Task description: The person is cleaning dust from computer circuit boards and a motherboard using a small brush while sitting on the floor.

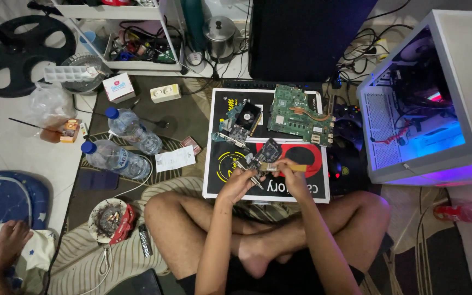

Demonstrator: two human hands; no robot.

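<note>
both hands meet over the box lid: left hand [240,179] grips a small circuit board [266,153], right hand [292,172] at its three o'clock clenches a brush [286,167].

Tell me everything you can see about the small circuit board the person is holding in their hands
The small circuit board is dark, roughly square and tilted, held up just above a flat black, white and red box. Small parts dot its face, too fine to make out. The left hand grips its lower left edge and seems to also hold a thin metal tool. The right hand holds a wooden-handled brush against its lower right side. Two other boards lie behind it.
</note>
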